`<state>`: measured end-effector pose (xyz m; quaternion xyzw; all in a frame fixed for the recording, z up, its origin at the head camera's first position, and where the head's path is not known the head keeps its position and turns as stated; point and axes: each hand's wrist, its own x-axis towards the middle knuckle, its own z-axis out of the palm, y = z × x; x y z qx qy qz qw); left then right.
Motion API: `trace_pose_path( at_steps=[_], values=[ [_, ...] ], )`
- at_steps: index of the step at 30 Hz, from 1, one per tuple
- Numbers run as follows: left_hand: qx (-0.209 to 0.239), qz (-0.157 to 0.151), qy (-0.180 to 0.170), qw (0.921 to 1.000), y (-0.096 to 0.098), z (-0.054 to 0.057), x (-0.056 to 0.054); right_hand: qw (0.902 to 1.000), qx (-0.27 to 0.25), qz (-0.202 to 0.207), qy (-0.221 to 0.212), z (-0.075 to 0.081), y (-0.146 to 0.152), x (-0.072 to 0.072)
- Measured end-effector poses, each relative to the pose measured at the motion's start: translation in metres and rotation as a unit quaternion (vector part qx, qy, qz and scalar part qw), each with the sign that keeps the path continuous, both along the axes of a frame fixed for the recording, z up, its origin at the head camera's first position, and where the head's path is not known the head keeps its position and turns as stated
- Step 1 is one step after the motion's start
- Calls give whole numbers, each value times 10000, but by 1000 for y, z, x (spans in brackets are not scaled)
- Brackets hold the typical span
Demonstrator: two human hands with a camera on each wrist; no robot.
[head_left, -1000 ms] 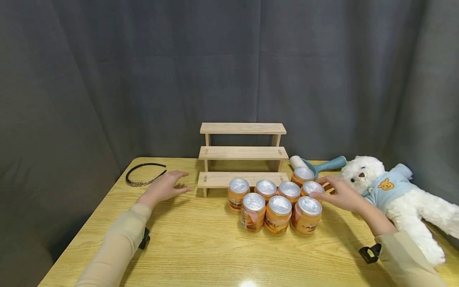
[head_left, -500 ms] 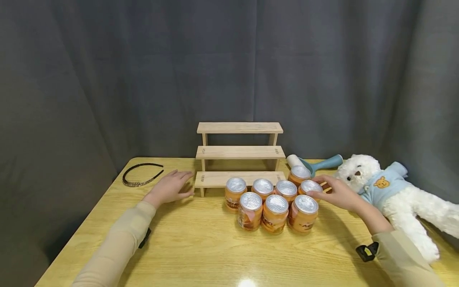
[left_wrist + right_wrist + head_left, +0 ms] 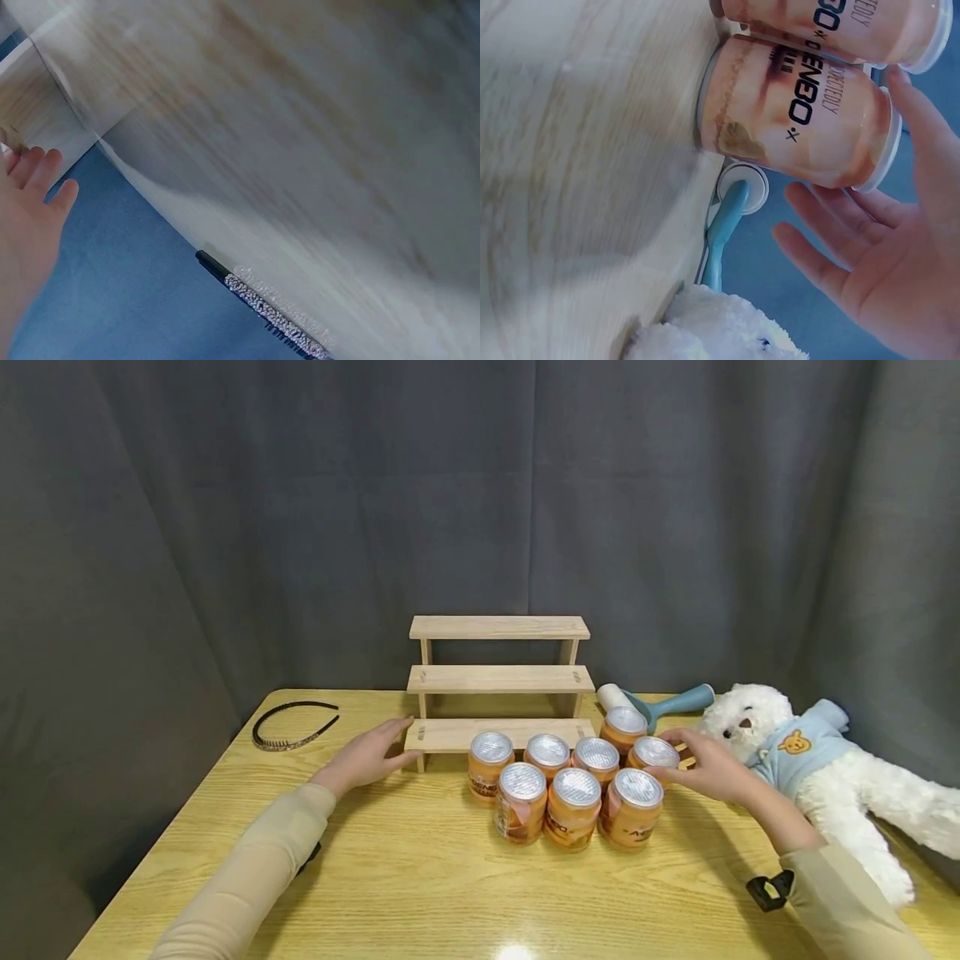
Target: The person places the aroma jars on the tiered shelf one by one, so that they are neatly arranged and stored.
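At the table [image 3: 420,893], the right hand [image 3: 708,766] grips a jar [image 3: 656,752] between thumb and fingers, beside other jars [image 3: 574,810]. The left hand [image 3: 364,757], thumb spread, is at the left end of the stand [image 3: 501,678]; contact is unclear.

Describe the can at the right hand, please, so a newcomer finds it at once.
Near the three-tier wooden shelf stand eight silver-lidded orange cans. Your can is the rightmost, the only one with the right hand at its lid.
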<state>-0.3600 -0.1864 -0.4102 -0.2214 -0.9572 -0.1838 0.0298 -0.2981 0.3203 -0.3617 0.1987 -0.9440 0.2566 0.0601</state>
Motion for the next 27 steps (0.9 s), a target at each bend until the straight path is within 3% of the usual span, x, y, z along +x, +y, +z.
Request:
trace_pose_path(
  at_steps=[7, 19, 27],
  values=[
    [417, 114, -356, 9984, 3, 0, -1, 9998, -116, -30, -186, -2, -2, 3],
    [719, 102, -348, 9968, 2, -5, -4, 9996, -166, -205, -54, -10, -5, -1],
    [869, 93, -347, 9956, 3, -5, -6, 9987, -86, -496, -66, -1, -2, 1]
  ],
)
